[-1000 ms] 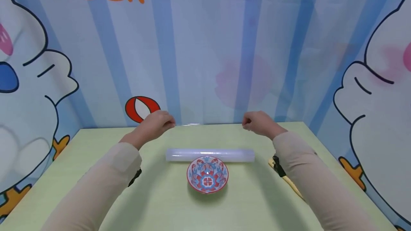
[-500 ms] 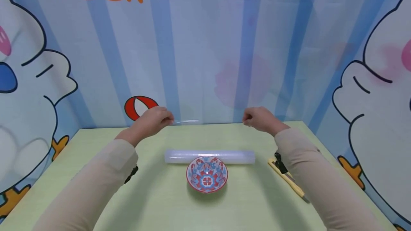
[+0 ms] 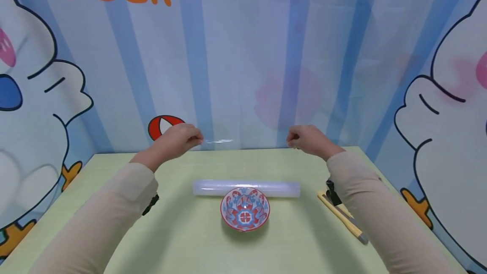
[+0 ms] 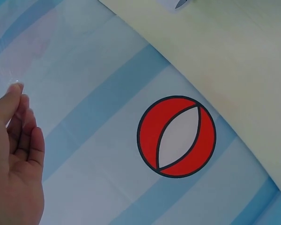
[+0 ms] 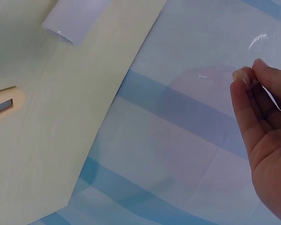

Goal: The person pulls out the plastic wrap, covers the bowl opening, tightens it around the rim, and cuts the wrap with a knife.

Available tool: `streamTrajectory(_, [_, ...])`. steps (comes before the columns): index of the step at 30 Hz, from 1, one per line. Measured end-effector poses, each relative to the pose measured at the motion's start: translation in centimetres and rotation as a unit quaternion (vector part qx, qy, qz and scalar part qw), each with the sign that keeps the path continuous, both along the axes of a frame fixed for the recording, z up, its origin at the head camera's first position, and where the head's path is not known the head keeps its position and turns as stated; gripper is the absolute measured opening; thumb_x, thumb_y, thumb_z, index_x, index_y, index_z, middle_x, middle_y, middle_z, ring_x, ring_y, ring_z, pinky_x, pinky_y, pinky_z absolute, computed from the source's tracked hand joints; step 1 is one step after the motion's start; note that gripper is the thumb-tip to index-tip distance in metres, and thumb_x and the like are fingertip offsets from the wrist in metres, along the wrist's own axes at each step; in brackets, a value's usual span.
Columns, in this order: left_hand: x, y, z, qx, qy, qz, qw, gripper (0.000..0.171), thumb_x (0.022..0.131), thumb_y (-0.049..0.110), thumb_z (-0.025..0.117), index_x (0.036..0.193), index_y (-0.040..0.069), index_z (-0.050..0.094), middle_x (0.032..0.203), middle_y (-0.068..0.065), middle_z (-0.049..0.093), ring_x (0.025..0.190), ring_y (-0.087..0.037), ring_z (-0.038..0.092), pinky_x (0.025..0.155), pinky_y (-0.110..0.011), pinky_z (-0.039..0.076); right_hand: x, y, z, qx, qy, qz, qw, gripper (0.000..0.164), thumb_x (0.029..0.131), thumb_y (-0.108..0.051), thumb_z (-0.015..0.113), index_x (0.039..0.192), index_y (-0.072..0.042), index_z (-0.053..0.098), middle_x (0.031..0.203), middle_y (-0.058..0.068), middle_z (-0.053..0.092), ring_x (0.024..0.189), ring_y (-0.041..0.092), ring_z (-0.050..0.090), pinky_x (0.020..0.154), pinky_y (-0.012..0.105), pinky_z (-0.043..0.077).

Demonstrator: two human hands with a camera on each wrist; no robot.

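A thin sheet of clear plastic wrap (image 3: 222, 141) spans the space between my two hands, showing mainly as glints. My left hand (image 3: 175, 138) pinches its left side between thumb and fingertips, just past the table's far edge in the head view. On the other side, my right hand (image 3: 310, 139) pinches the wrap too; the right wrist view shows crumpled clear film at the fingertips (image 5: 246, 77). Below and nearer lies a roll of plastic wrap (image 3: 209, 187), sideways on the table. A red-and-blue patterned bowl (image 3: 245, 209) stands upright before it, overlapping the roll in this view.
A yellow utility knife (image 3: 340, 215) lies on the pale green table (image 3: 190, 240) at the right, partly behind my right forearm. Behind the table hangs a blue striped backdrop (image 3: 243, 54) with cartoon ducks and a printed red ball (image 4: 150, 136).
My hands have risen slightly, the left also drifting left, with the wrap still pinched between them. More of the utility knife shows beside my right sleeve. The bowl and roll have stayed put.
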State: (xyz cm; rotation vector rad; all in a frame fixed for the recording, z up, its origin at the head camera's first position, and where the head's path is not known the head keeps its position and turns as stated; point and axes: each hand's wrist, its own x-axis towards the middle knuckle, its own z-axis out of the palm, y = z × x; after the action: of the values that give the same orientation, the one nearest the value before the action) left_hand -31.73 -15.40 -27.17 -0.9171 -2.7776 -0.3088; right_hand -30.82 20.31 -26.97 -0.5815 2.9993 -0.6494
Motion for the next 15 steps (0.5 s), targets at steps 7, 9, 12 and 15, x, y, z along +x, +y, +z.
streamTrajectory(7, [0.5,-0.1,0.8,-0.005,-0.006,0.001,1.0,0.016,0.088,0.013,0.062,0.101,0.006,0.067,0.092,-0.006,0.065,0.083,-0.019,0.058,0.077,-0.035,0.053,0.0,0.0,0.5,-0.008,-0.004,0.0,1.0,0.009,0.093,-0.011,0.052,0.093,-0.007,0.061,0.09,0.009,0.062,0.079,0.02,0.057,0.066,0.032,0.045])
streamTrajectory(9, [0.6,-0.1,1.0,-0.006,-0.006,0.001,1.0,0.016,0.088,0.013,0.062,0.101,0.006,0.067,0.092,-0.006,0.065,0.083,-0.019,0.058,0.077,-0.035,0.053,0.0,0.0,0.6,-0.009,-0.003,0.0,1.0,0.01,0.093,-0.012,0.052,0.093,-0.007,0.061,0.09,0.009,0.062,0.079,0.02,0.057,0.066,0.032,0.046])
streamTrajectory(12, [0.6,-0.2,1.2,-0.007,-0.007,0.0,0.9999,0.016,0.088,0.014,0.061,0.101,0.006,0.066,0.093,-0.006,0.065,0.084,-0.019,0.058,0.078,-0.035,0.052,-0.1,0.1,0.7,-0.01,-0.003,-0.001,1.0,0.01,0.093,-0.012,0.052,0.094,-0.007,0.061,0.09,0.009,0.062,0.08,0.02,0.057,0.067,0.033,0.046])
streamTrajectory(15, [0.7,-0.2,1.4,-0.007,-0.008,-0.003,0.9999,0.016,0.088,0.014,0.061,0.102,0.006,0.066,0.093,-0.006,0.065,0.084,-0.019,0.059,0.078,-0.036,0.052,-0.2,0.1,0.7,-0.013,0.0,-0.002,1.0,0.009,0.093,-0.012,0.053,0.094,-0.007,0.061,0.091,0.009,0.063,0.081,0.02,0.058,0.068,0.033,0.047])
